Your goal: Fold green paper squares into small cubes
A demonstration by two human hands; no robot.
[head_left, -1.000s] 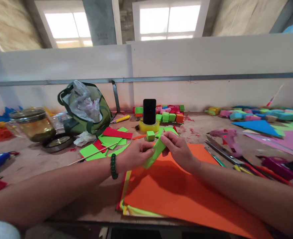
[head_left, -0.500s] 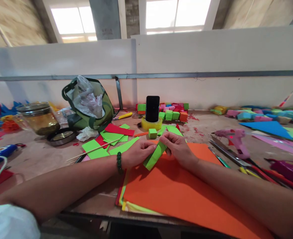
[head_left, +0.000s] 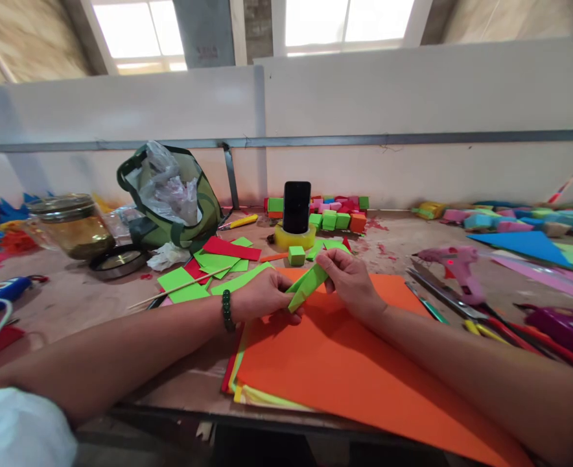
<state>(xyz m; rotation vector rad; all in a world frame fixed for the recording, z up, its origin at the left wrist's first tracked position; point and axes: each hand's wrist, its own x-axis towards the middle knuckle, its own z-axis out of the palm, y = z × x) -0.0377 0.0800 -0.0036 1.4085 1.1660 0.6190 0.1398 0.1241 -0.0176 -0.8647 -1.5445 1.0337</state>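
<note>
Both hands pinch a folded strip of bright green foam (head_left: 306, 286) just above a stack of orange sheets (head_left: 345, 363). My left hand (head_left: 262, 297), with a green bead bracelet on its wrist, grips the strip's lower end. My right hand (head_left: 349, 280) grips its upper end with closed fingers. A small green foam cube (head_left: 296, 255) lies just beyond the hands.
A black phone (head_left: 297, 207) stands in a yellow tape roll. Coloured foam cubes (head_left: 335, 219) lie behind it. Green and red foam pieces (head_left: 209, 269), a green bag (head_left: 170, 194) and a glass jar (head_left: 70, 224) are on the left. A pink glue gun (head_left: 454, 263) and scissors (head_left: 442, 295) lie on the right.
The green strip has folded flatter and tilted between my hands, which have drawn slightly closer together. The camera has shifted a little.
</note>
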